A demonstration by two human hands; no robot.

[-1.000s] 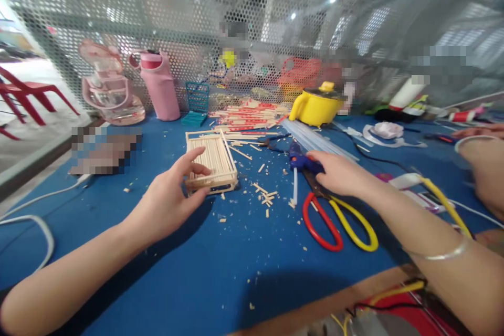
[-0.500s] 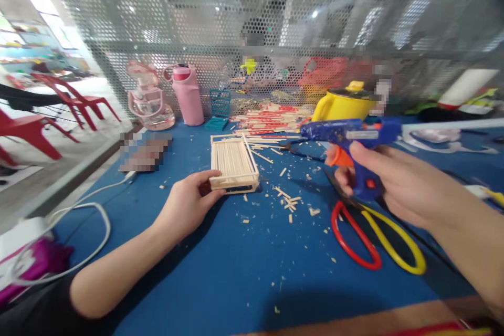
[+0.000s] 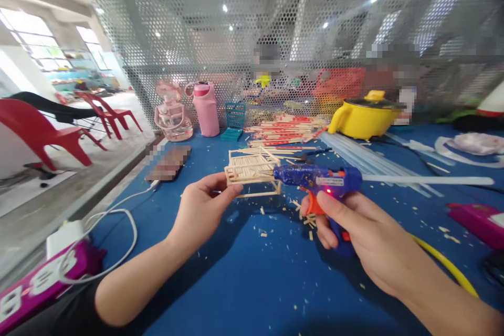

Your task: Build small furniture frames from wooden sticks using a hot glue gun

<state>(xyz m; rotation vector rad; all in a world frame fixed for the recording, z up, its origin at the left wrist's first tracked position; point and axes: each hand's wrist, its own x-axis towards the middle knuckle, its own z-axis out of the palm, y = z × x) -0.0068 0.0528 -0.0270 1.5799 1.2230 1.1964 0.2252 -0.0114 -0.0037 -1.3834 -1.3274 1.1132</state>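
Observation:
My left hand (image 3: 207,205) pinches the near left corner of a small wooden stick frame (image 3: 252,173), which is slatted and tilted up off the table. In my right hand (image 3: 350,220) is a blue hot glue gun (image 3: 307,174) with an orange trigger and a lit red light. Its nozzle reaches the frame's right part; whether it touches a stick I cannot tell. A pale glue stick (image 3: 425,180) sticks out of the gun's back. Under my right forearm shows one yellow handle of the scissors (image 3: 444,262), the rest hidden.
On the blue table (image 3: 236,283) lie wooden sticks (image 3: 287,128), clear glue sticks (image 3: 362,160) and stick scraps. A yellow pot (image 3: 366,115), a pink bottle (image 3: 206,110) and a clear bottle (image 3: 173,118) stand by the mesh screen (image 3: 220,26). A purple power strip (image 3: 51,278) with a white cable is at left.
My right hand has brought the glue gun left and down to the frame, and the gun's red light now shows. My left hand has lifted and tilted the frame. The view has shifted.

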